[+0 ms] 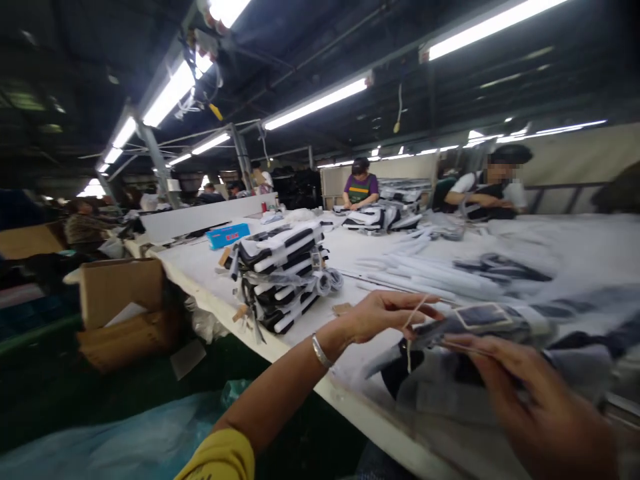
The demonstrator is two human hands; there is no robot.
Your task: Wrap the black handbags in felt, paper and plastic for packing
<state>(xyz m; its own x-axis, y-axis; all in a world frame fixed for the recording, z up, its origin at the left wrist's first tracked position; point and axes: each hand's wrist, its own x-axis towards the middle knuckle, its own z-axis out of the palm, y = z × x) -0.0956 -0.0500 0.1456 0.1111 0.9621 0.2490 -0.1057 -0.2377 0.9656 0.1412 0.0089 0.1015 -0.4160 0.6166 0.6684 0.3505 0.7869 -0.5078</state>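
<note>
My left hand (383,319), with a silvery bangle at the wrist, pinches a thin pale cord (411,333) that loops up over its fingers. My right hand (535,390) is closed on a thin, flat, card-like tag (467,348) seen almost edge-on. Both hands are over a dark item wrapped in white and clear material (450,390), lying at the front of the white table (320,280). A clear-covered dark piece with a pale frame (483,317) lies just behind my fingers. Motion blur softens the right side.
A stack of black-and-white wrapped bundles (283,273) stands left of my hands. Behind it is a blue box (229,236). White tubes (415,270) lie across the table. Two co-workers sit beyond. A cardboard box (120,287) stands at the left below table height.
</note>
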